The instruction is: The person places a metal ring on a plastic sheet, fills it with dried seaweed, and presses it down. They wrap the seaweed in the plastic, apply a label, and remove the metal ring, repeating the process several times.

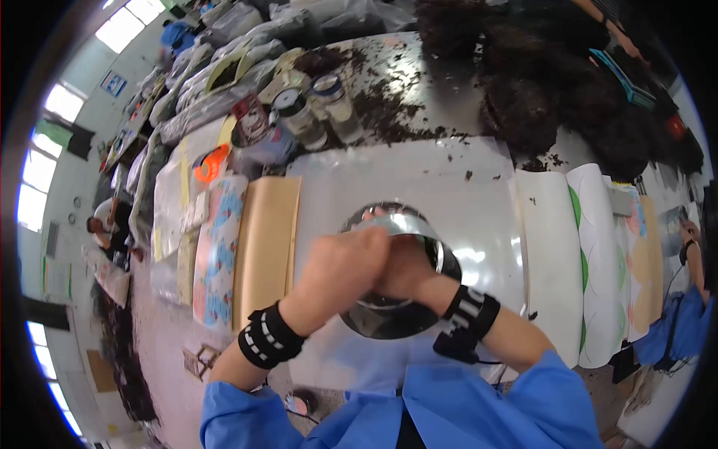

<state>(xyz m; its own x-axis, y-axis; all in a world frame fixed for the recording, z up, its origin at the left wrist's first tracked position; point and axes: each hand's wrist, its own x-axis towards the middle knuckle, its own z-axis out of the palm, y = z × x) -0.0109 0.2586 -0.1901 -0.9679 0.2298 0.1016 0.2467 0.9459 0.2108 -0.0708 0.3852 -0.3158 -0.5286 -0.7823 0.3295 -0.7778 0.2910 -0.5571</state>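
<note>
A shiny, dark round metal bowl (393, 322) with a silver rim lies in front of me on a clear plastic sheet (329, 179). Above its left part is my left hand (344, 262), curled into a fist and slightly blurred; whatever it grips is hidden. My right hand (407, 266) reaches over the middle of the bowl, close against the left one. Blur and the other hand cover its fingers, so its hold does not show. Black bands circle both wrists.
Left of the sheet lie a brown paper roll (268, 232) and a patterned roll (219, 251); white rolls (553, 262) lie right. Jars (301, 120), an orange tape dispenser (213, 162), dark crumbly bits (389, 108) and dark fibrous heaps (523, 97) sit beyond. Other people work nearby.
</note>
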